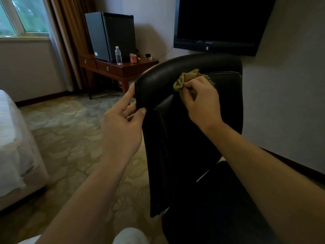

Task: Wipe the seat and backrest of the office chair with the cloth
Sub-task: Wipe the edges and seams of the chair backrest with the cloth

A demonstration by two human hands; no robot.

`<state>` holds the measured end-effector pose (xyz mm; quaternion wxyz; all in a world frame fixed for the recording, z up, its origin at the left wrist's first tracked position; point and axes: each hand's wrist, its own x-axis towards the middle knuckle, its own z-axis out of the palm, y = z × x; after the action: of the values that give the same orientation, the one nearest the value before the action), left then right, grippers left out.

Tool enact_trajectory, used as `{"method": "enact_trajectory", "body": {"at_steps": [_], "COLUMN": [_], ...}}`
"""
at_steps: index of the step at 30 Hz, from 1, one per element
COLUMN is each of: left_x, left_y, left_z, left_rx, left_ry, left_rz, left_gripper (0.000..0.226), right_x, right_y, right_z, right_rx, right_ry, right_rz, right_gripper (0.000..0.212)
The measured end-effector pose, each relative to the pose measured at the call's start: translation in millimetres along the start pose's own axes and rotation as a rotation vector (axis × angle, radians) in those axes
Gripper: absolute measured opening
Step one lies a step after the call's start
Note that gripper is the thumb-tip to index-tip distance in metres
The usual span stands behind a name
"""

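The black leather office chair [175, 155] is standing upright, its padded backrest [158, 78] curving into a rounded, glossy top edge while its lower part is sinking into shadow. The crumpled olive-green cloth [184, 80] is pressing against the upper backrest, bunched in the right hand [202, 103].

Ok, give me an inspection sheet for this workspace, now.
Surface: black backrest, glossy along its top.
Job's things: olive cloth bunched against the upper backrest.
Clutter: water bottle and orange box on the wooden side table.
Grippers: left hand holds the backrest's side edge; right hand grips the cloth.
Cables: thin wire on the wall below the television.
Surroundings: mini fridge, window, curtain, bed, patterned carpet.
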<state>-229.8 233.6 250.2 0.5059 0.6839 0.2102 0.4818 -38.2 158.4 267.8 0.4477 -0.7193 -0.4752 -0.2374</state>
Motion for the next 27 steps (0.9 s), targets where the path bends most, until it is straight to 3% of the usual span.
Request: {"method": "enact_trajectory", "body": {"at_steps": [3,12,16,19,23,27], "left_x": [10,47,62,69,87,110], "left_y": [-3,-18,-31,-40,-42,-48], "left_z": [4,27,45,64,88,123], "left_rx": [-0.008,0.05,0.137,0.26,0.445,0.524], "left_ry": [-0.015,-0.034,-0.028,-0.076,-0.193,-0.203], "left_rz": [-0.006,-0.009,0.038,0.082,0.09,0.11], "left_gripper": [0.059,0.061,0.062,0.079,0.109,0.111], "right_x": [15,44,25,23,33,33], "right_y": [16,35,44,68,97,126], "right_z": [-6,10,23,6,-21,-41], "right_rx": [-0.044,-0.156,-0.148,-0.199,-0.342,-0.48], "right_ry": [-0.01,0.186,0.196,0.118,0.014,-0.049], "right_rz": [0.02,0.339,0.147,0.012,-0.03,-0.009], "right_gripper": [0.006,0.012,0.012,0.014,0.017,0.017]}}
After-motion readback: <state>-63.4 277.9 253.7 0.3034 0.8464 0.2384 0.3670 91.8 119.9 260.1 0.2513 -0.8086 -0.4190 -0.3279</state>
